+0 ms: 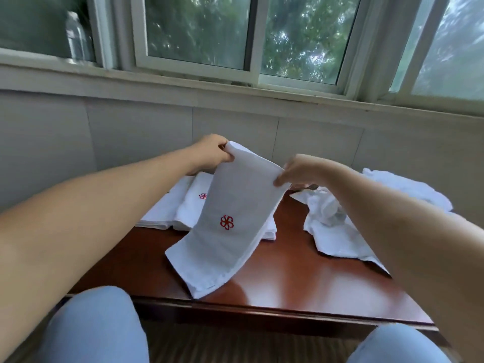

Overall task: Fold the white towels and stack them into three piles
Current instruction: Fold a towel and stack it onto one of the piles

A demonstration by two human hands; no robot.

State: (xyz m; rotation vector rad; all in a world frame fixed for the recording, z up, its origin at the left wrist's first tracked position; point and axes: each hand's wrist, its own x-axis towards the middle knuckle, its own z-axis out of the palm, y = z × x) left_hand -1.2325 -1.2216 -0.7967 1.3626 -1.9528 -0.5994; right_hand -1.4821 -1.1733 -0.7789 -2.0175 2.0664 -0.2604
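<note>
**Lin:** Knees [94,326] in light blue trousers are closest to us, at the near edge of the dark red wooden table [288,281]. Above it, both hands hold up one white towel [230,231]. How do they grip it?

**Marek:** Each hand takes one upper corner. The left hand [212,153] pinches the far corner between thumb and curled fingers. The right hand [298,170] pinches the near corner in the same way. The towel hangs down from them, already a long strip, and its lower end rests on the table. A red flower emblem [226,222] faces us.

**Lin:** So which step is this, in your opinion?

**Marek:** I think it is the next fold of this strip. To do it well, I would keep the top edge tight between the two pinches, so that the cloth does not sag, and then bring the corners down onto the lower end, edge on edge. After that, one flat palm can smooth it.

**Lin:** And where should it go?

**Marek:** Behind the strip lie folded towels [180,205], side by side on the left of the table; how many piles they make, I cannot tell. On the right is a crumpled heap of unfolded towels [335,226], so much work remains.
</note>
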